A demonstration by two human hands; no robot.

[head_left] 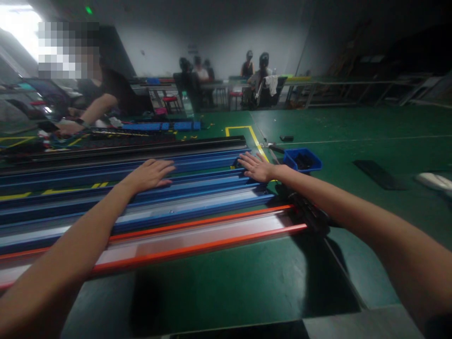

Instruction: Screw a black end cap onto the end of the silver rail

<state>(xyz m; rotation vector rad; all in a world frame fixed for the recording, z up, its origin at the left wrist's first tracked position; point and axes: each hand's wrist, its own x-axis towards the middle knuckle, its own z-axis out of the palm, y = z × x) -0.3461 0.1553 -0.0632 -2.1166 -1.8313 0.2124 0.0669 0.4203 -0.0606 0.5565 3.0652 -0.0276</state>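
Observation:
Both arms reach forward over long profile strips lying side by side. My left hand point(150, 175) is palm down over the blue profiles point(197, 162), its fingers stretched out and slightly apart. At their right ends is my right hand point(257, 167), its fingers spread and nothing in its grasp. Whether either palm presses on a profile or hovers just above, I cannot tell. Nearer to me lies an orange-edged profile point(212, 246) with a pale, shiny middle. Black profiles point(197, 143) lie beyond the blue ones.
Right of the strips stands a blue bin point(314, 165) of dark parts. A black flat piece point(377, 174) lies on the green floor point(353, 127). A co-worker point(113, 89) bends forward at far left; other people sit at the back. Yellow tape point(240, 127) marks the floor.

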